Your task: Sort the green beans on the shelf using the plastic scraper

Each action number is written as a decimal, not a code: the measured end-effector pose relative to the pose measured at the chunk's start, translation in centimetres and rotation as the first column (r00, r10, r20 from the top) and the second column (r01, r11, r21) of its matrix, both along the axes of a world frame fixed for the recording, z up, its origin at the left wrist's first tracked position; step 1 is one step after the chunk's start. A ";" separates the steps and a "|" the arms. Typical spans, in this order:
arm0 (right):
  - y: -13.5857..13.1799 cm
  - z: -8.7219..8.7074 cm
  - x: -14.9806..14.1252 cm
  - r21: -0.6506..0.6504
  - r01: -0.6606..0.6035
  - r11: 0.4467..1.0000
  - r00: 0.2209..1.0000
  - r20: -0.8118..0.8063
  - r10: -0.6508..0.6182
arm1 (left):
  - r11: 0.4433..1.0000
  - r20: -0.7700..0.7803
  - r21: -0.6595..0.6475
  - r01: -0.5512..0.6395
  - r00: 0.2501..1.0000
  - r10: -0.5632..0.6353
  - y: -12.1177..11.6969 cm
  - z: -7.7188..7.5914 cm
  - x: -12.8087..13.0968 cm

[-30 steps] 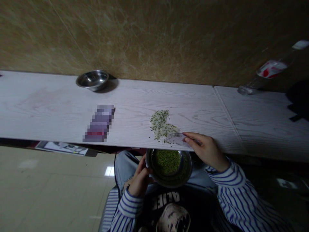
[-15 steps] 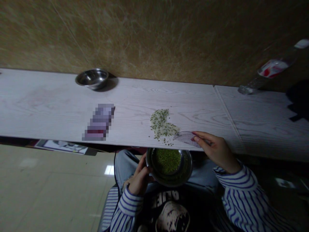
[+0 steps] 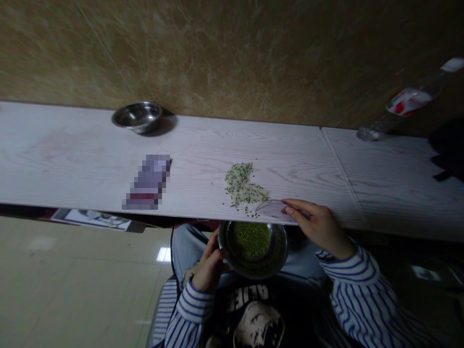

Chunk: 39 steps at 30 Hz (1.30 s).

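Note:
My left hand (image 3: 212,263) grips the left rim of a steel bowl (image 3: 281,258) held over my lap, just under the table edge. Green mung beans (image 3: 252,239) lie inside it. Between the fingertips and thumb of my right hand (image 3: 319,224) is a clear plastic protractor (image 3: 271,208), its curved edge turned toward the pile and resting low over the table's front edge. A loose pile of mixed white grains and green beans (image 3: 241,186) spreads on the table beyond it, with a few strays around.
On the whitish wood-grain table (image 3: 203,145), a second steel bowl (image 3: 137,117) stands at the back left. A blurred-out phone-like object (image 3: 148,181) lies at left. Back right are a clear plastic bottle (image 3: 408,102) and a dark object (image 3: 449,152). A tan wall (image 3: 232,58) rises behind.
My right hand has drawn the protractor a little left and nearer to the table's front edge, beside the near part of the pile. My left hand and the bowl stay nearly still.

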State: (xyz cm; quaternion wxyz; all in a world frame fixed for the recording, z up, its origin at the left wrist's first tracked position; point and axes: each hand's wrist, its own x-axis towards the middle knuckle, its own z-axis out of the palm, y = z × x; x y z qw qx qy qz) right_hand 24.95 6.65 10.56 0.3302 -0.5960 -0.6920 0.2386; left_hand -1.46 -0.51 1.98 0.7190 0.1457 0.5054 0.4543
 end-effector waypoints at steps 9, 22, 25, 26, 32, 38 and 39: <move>0.6 0.0 -0.9 0.019 -0.056 0.998 0.998 -0.006 0.056 | 0.999 0.007 -0.006 -0.034 0.999 0.034 -0.1 0.3 -0.1; 0.6 0.0 -1.5 0.016 -0.088 0.996 0.996 0.019 0.088 | 1.000 0.013 0.001 -0.012 1.000 0.012 -0.2 -0.2 -0.4; 0.6 0.1 -1.6 0.021 -0.075 0.997 0.997 0.012 0.075 | 1.000 0.015 -0.004 -0.013 1.000 0.014 -0.2 -0.1 -0.4; 0.7 0.1 -1.7 0.023 -0.067 0.998 0.998 0.011 0.067 | 1.000 0.013 -0.005 -0.013 1.000 0.013 -0.2 -0.1 -0.4; 1.0 0.0 -1.6 0.017 -0.021 1.000 0.999 -0.031 0.022 | 1.000 -0.006 -0.007 0.002 1.000 -0.002 -0.2 -0.1 -0.5; 0.7 0.1 -2.0 -0.007 -0.060 0.998 0.997 -0.041 0.059 | 1.000 -0.001 -0.010 0.007 1.000 -0.007 -0.2 0.0 -0.5; 0.7 0.0 -2.0 -0.011 -0.065 0.998 0.997 -0.039 0.065 | 1.000 0.000 -0.010 0.007 1.000 -0.007 -0.2 0.0 -0.5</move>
